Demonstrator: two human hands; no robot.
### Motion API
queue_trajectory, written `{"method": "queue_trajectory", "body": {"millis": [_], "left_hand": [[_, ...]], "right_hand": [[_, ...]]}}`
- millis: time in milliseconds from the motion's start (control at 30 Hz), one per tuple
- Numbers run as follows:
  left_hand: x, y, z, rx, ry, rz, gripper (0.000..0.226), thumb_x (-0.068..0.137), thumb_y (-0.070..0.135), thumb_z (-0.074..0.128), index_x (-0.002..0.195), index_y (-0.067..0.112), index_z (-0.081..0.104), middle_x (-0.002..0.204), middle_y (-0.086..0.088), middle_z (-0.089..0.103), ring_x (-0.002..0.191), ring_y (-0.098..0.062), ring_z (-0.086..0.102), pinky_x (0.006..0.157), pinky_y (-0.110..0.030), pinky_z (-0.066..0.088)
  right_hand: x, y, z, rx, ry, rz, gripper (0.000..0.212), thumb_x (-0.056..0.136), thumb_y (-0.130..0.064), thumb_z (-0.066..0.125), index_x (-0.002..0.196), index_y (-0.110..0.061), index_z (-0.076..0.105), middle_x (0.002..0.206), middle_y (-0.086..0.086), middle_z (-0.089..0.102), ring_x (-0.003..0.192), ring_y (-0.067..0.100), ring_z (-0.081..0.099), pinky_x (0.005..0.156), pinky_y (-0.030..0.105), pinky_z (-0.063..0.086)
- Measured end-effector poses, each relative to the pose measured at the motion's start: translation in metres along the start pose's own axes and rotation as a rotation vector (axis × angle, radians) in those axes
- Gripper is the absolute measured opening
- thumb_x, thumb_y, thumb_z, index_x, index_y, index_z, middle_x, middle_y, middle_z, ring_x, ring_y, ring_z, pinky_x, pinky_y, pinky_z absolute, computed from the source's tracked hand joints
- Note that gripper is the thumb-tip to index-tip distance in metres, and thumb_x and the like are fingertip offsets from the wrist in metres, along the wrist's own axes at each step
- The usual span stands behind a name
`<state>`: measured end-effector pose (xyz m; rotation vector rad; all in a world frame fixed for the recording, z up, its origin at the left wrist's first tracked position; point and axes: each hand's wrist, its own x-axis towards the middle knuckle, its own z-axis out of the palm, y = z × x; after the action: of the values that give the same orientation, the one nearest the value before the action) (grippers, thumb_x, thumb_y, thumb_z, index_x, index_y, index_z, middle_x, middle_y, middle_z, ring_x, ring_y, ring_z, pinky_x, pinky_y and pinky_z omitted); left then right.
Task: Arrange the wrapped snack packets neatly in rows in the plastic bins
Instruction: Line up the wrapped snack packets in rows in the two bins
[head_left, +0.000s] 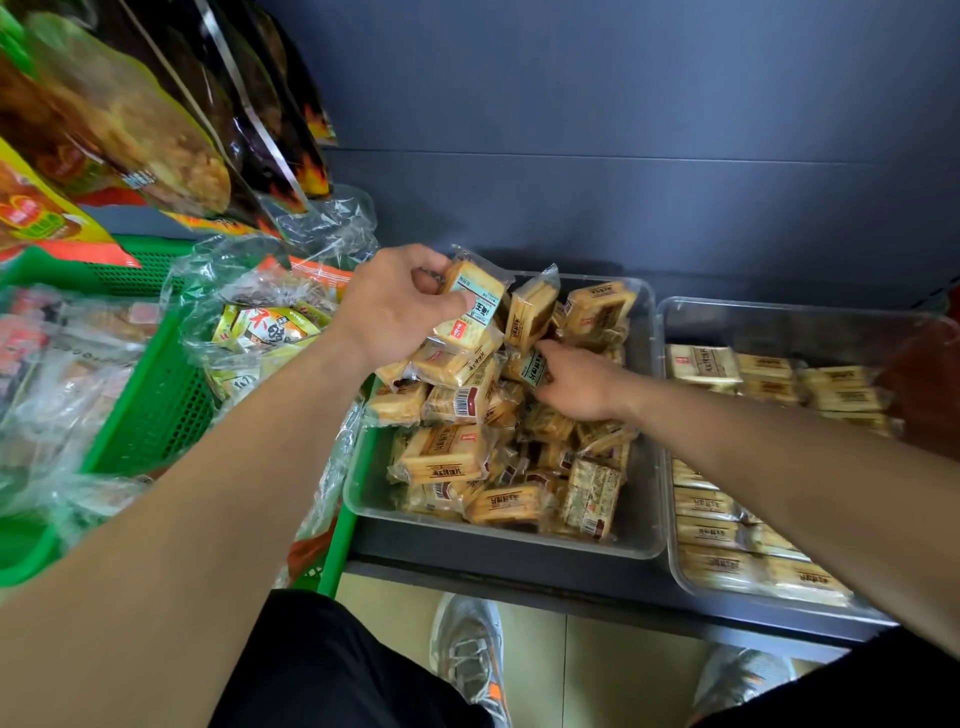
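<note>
A clear plastic bin (641, 499) in the middle holds a jumbled heap of several tan wrapped snack packets (441, 452). My left hand (395, 312) grips a stack of packets (472, 317) above the bin's far left corner. My right hand (576, 384) reaches into the heap, its fingers pinching a packet with a pale blue label (532, 366). A second clear bin (670, 332) on the right holds packets (706, 530) lying flat in rows under my right forearm.
A green mesh basket (156, 410) with bagged snacks in clear plastic stands at the left. Large snack bags (130, 119) hang at the upper left. A dark shelf wall (623, 156) rises behind the bins. My shoes (470, 654) stand on the floor below the shelf edge.
</note>
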<state>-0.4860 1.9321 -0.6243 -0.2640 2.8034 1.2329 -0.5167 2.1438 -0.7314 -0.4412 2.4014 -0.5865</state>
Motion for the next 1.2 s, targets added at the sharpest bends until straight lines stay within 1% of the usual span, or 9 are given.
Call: {"method": "queue_trajectory", "body": {"millis": [167, 367, 467, 533, 733, 833, 967, 1100, 1200], "left_hand": [[-0.002, 0.003, -0.001, 0.006, -0.022, 0.007, 0.029, 0.086, 0.034, 0.08, 0.111, 0.025, 0.071, 0.09, 0.008, 0.067, 0.078, -0.006, 0.065, 0.06, -0.015, 0.044], [-0.005, 0.008, 0.001, -0.025, -0.032, 0.02, 0.026, 0.085, 0.031, 0.081, 0.109, 0.026, 0.071, 0.086, 0.01, 0.065, 0.078, -0.006, 0.064, 0.067, -0.016, 0.047], [-0.008, 0.01, 0.001, -0.025, -0.055, 0.022, 0.027, 0.085, 0.031, 0.081, 0.11, 0.026, 0.072, 0.09, 0.007, 0.068, 0.083, -0.009, 0.067, 0.074, -0.022, 0.052], [-0.009, 0.011, 0.002, -0.025, -0.061, 0.018, 0.026, 0.085, 0.032, 0.081, 0.108, 0.027, 0.072, 0.092, 0.006, 0.069, 0.084, -0.007, 0.068, 0.076, -0.024, 0.054], [-0.014, 0.024, 0.0, -0.107, -0.041, 0.002, 0.022, 0.085, 0.024, 0.081, 0.093, 0.026, 0.061, 0.085, 0.012, 0.064, 0.062, 0.013, 0.06, 0.053, -0.003, 0.04], [-0.021, 0.033, 0.004, -0.177, -0.097, -0.018, 0.032, 0.086, 0.021, 0.081, 0.108, 0.021, 0.058, 0.098, 0.006, 0.066, 0.071, 0.001, 0.064, 0.061, -0.015, 0.048], [-0.031, 0.056, 0.023, -0.238, -0.219, -0.002, 0.052, 0.085, 0.012, 0.08, 0.128, 0.019, 0.05, 0.111, -0.001, 0.063, 0.088, -0.021, 0.069, 0.064, -0.025, 0.057], [-0.035, 0.081, 0.045, -0.24, -0.283, 0.043, 0.055, 0.086, 0.007, 0.077, 0.131, 0.027, 0.053, 0.112, 0.005, 0.063, 0.088, -0.016, 0.073, 0.078, -0.029, 0.063], [-0.031, 0.091, 0.065, -0.247, -0.343, 0.055, 0.043, 0.085, 0.003, 0.074, 0.121, 0.022, 0.063, 0.107, -0.001, 0.072, 0.096, -0.015, 0.074, 0.087, -0.034, 0.062]], "right_hand": [[0.003, 0.015, -0.002, -0.056, -0.002, 0.069, 0.069, 0.089, -0.043, 0.067, 0.15, -0.03, 0.039, 0.154, 0.006, 0.039, 0.145, 0.035, 0.03, 0.119, 0.052, 0.027], [-0.005, 0.012, -0.006, 0.206, 0.06, 0.071, 0.037, 0.087, -0.027, 0.078, 0.11, -0.023, 0.05, 0.114, -0.001, 0.061, 0.099, 0.015, 0.058, 0.085, 0.032, 0.047], [-0.009, 0.009, -0.007, 0.221, 0.067, 0.078, 0.041, 0.086, -0.024, 0.079, 0.115, -0.022, 0.05, 0.107, -0.008, 0.058, 0.101, 0.014, 0.057, 0.091, 0.031, 0.048], [-0.009, 0.009, -0.006, 0.182, 0.076, 0.059, 0.032, 0.088, -0.026, 0.077, 0.115, -0.016, 0.063, 0.11, -0.005, 0.064, 0.102, 0.016, 0.062, 0.094, 0.035, 0.052], [-0.042, 0.01, -0.051, 0.228, 0.127, -0.069, 0.018, 0.092, -0.026, 0.071, 0.108, -0.018, 0.069, 0.103, -0.001, 0.071, 0.096, 0.018, 0.068, 0.089, 0.036, 0.054], [-0.078, 0.03, -0.083, 0.411, 0.207, -0.041, 0.008, 0.098, -0.025, 0.066, 0.099, -0.017, 0.067, 0.088, 0.005, 0.073, 0.08, 0.02, 0.069, 0.076, 0.04, 0.054], [-0.134, 0.07, -0.11, 0.659, 0.376, 0.108, 0.012, 0.103, -0.027, 0.056, 0.107, -0.017, 0.061, 0.092, 0.005, 0.07, 0.075, 0.015, 0.069, 0.063, 0.036, 0.061], [-0.186, 0.117, -0.122, 0.65, 0.476, 0.192, 0.017, 0.1, -0.02, 0.062, 0.115, -0.013, 0.06, 0.093, 0.003, 0.07, 0.075, 0.016, 0.07, 0.06, 0.032, 0.063], [-0.2, 0.147, -0.122, 0.689, 0.508, 0.271, 0.023, 0.095, -0.007, 0.067, 0.117, -0.005, 0.06, 0.099, 0.01, 0.069, 0.079, 0.022, 0.069, 0.069, 0.042, 0.064]]}}
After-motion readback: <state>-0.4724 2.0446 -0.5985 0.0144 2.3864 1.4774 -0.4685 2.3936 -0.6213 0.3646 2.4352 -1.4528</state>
